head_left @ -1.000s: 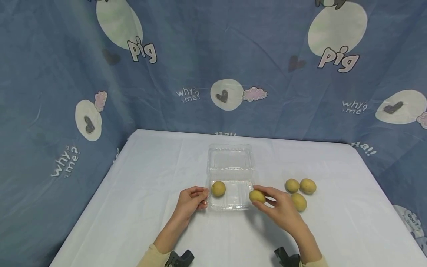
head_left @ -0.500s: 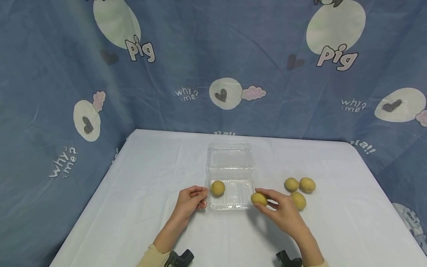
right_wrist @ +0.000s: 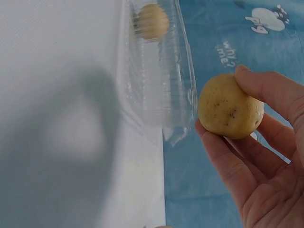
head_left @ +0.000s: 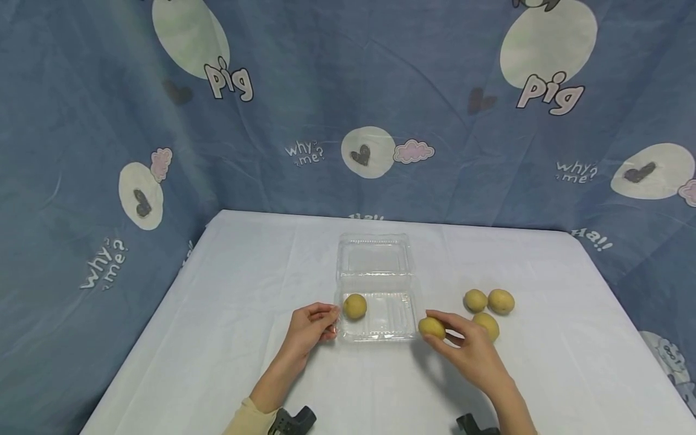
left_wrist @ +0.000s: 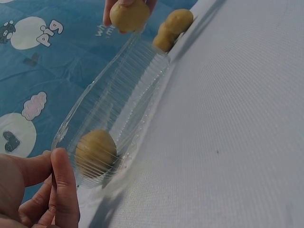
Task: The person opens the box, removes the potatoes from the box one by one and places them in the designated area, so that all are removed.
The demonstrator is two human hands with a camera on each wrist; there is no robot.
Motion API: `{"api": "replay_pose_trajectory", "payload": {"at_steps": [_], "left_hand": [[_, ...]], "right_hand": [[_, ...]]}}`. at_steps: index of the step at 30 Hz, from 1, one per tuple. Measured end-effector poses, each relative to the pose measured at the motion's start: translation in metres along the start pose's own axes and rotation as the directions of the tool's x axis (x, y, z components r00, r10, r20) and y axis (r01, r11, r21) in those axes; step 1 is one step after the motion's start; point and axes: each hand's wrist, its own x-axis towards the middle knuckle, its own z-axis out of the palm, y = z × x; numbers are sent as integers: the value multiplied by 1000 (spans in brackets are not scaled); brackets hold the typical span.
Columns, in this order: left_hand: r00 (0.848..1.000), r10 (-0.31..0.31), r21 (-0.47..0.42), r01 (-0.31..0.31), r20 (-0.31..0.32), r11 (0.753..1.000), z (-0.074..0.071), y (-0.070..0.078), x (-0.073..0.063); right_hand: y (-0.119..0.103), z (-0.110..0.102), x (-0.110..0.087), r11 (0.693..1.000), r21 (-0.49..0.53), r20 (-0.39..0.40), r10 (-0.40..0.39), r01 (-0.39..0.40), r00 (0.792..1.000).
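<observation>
A clear plastic clamshell box (head_left: 388,314) stands on the white table with its lid (head_left: 375,257) folded back. One yellow potato (head_left: 355,307) rests inside, at the left end of the base. My left hand (head_left: 312,326) pinches the box's left rim between thumb and fingers, as the left wrist view also shows. Just off the right end of the box, my right hand (head_left: 467,344) grips another potato (right_wrist: 230,107) between thumb and fingertips, raised above the table. This potato has small dark specks. To the right lie three more potatoes (head_left: 501,301), one partly behind the right hand.
The white cloth-covered table (head_left: 261,260) reaches back to a blue printed curtain (head_left: 304,109). Dark wrist devices (head_left: 293,421) sit on both forearms. The right hand casts a shadow on the cloth.
My right hand, still gripping the potato, has drifted to the right and slightly nearer me, from over the box's right rim to beside it. The left hand keeps its place.
</observation>
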Motion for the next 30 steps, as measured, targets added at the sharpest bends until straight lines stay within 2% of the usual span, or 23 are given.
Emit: {"api": "replay_pose_trajectory", "payload": {"at_steps": [10, 19, 30], "left_hand": [[1000, 5, -4, -5, 8, 1000, -1, 0, -1], [1000, -2, -5, 2, 5, 1000, 0, 0, -1], [1000, 0, -6, 0, 9, 1000, 0, 0, 0]], "right_hand": [[2, -3, -9, 1000, 12, -11, 25, -24, 1000], [6, -2, -15, 999, 32, -43, 14, -12, 999], [10, -3, -20, 998, 35, -38, 48, -47, 998]]}}
